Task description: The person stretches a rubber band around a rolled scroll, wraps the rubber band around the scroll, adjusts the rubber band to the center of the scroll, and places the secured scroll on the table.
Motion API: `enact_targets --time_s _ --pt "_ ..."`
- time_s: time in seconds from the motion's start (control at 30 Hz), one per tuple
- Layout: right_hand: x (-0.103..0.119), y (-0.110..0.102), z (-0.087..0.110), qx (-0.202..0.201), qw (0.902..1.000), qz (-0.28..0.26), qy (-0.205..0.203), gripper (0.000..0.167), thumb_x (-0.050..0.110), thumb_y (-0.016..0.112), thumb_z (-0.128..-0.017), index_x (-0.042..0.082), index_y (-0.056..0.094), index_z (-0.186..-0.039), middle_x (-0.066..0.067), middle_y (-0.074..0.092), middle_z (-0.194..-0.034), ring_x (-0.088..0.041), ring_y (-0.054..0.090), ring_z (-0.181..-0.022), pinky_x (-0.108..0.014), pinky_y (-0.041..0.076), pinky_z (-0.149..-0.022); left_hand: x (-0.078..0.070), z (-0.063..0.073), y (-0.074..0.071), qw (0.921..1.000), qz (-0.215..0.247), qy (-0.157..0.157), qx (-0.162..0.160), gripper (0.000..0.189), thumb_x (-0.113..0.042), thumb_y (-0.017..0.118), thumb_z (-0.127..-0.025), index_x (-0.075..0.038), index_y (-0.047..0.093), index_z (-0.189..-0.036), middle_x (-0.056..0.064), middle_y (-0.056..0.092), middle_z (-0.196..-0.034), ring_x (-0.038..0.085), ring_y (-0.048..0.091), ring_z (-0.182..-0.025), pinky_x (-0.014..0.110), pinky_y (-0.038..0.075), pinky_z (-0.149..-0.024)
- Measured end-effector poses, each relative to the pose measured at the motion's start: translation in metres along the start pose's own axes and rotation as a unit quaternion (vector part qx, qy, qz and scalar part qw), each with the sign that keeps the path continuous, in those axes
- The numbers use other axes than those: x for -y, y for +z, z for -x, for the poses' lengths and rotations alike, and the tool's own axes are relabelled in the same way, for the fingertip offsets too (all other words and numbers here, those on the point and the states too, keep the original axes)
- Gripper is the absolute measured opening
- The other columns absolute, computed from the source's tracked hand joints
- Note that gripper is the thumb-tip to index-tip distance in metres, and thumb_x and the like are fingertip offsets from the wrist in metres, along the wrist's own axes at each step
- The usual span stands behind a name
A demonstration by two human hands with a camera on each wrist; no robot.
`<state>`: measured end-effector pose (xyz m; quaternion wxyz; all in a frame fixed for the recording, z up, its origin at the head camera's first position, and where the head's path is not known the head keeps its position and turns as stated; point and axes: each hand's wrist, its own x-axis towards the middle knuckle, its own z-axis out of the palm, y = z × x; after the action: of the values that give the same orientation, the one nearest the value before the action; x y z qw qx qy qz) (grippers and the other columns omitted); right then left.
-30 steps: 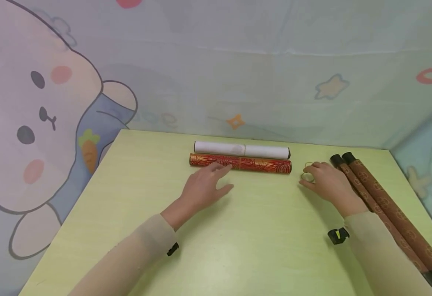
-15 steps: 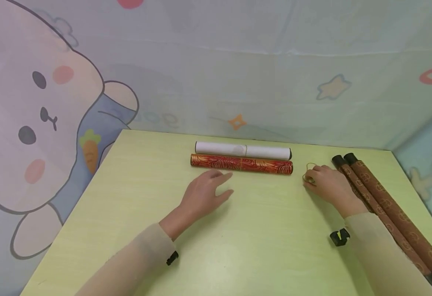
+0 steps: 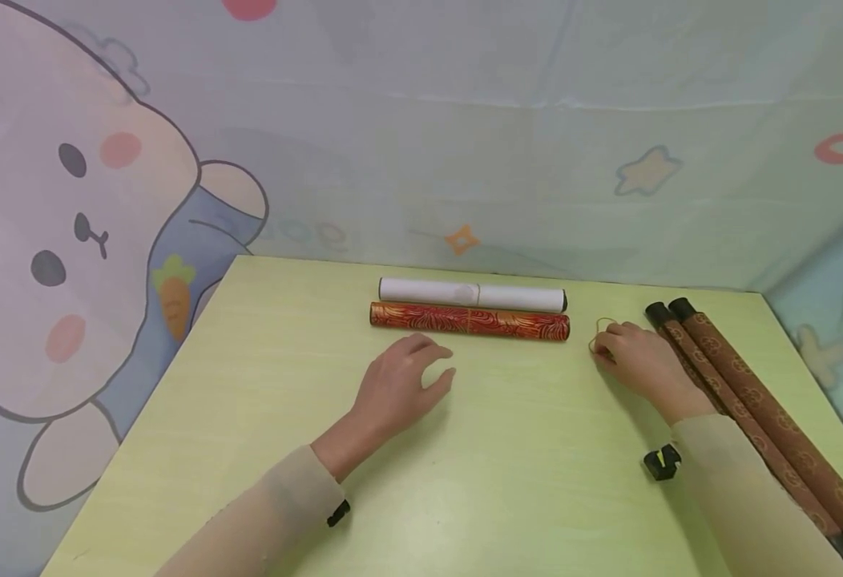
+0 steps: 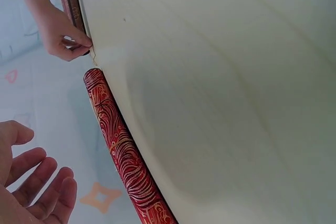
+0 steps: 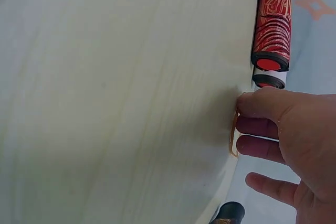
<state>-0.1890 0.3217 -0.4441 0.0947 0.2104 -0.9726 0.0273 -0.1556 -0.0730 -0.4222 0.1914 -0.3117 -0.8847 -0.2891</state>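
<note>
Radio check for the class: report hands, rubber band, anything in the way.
Right hand pinching rubber band. Left hand empty, fingers relaxed, near red roll. Nothing visibly blocking band; brown rolls close beside right hand.

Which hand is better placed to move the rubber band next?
Probably the right: the right hand pinches the rubber band near the brown scrolls. The left hand is farther off, near the red scroll, holding nothing.

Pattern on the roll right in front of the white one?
Gold swirling lines on red; the roll shows best in the left wrist view.
</note>
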Motion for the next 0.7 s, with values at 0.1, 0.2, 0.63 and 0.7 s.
enact_targets --time_s 0.1,0.2,0.63,0.7 --pt "-0.001 0.001 -0.001 0.0 1.0 0.006 0.002 0.006 0.006 0.081 -0.093 0.006 0.075 -0.093 -0.007 0.069 -0.087 -0.033 0.066 -0.081 -0.05 0.057 -0.068 -0.001 0.0 0.0 1.0 0.004 -0.004 0.003 0.018 -0.018 0.082 -0.094 -0.009 0.081 -0.109 0.004 0.074 -0.105 0.023 0.072 -0.099 0.039 0.063 -0.075" --pt "-0.002 0.001 -0.001 0.002 0.9999 0.013 0.003 0.007 0.005 0.08 -0.093 0.006 0.073 -0.091 -0.007 0.068 -0.086 -0.031 0.065 -0.08 -0.049 0.056 -0.067 -0.002 0.0 0.001 0.9999 0.011 -0.007 0.005 0.016 -0.018 0.082 -0.094 -0.009 0.079 -0.107 0.003 0.073 -0.105 0.023 0.072 -0.098 0.039 0.062 -0.074" --pt "0.006 -0.013 0.005 -0.091 0.9954 0.007 -0.031 0.01 0.003 0.081 -0.088 0.006 0.072 -0.087 -0.008 0.069 -0.083 -0.028 0.064 -0.076 -0.045 0.055 -0.063 0.002 0.0 0.007 0.999 0.027 -0.017 0.03 0.023 -0.019 0.08 -0.095 -0.011 0.077 -0.117 0.004 0.073 -0.111 0.023 0.072 -0.102 0.04 0.062 -0.077" --pt "0.011 -0.018 0.006 -0.106 0.9938 0.005 -0.033 0.009 0.003 0.081 -0.087 0.007 0.073 -0.087 -0.007 0.069 -0.084 -0.027 0.064 -0.076 -0.044 0.055 -0.061 0.001 -0.001 0.009 0.999 0.028 -0.015 0.032 0.025 -0.02 0.081 -0.095 -0.011 0.077 -0.118 0.003 0.073 -0.111 0.023 0.072 -0.103 0.04 0.062 -0.078"
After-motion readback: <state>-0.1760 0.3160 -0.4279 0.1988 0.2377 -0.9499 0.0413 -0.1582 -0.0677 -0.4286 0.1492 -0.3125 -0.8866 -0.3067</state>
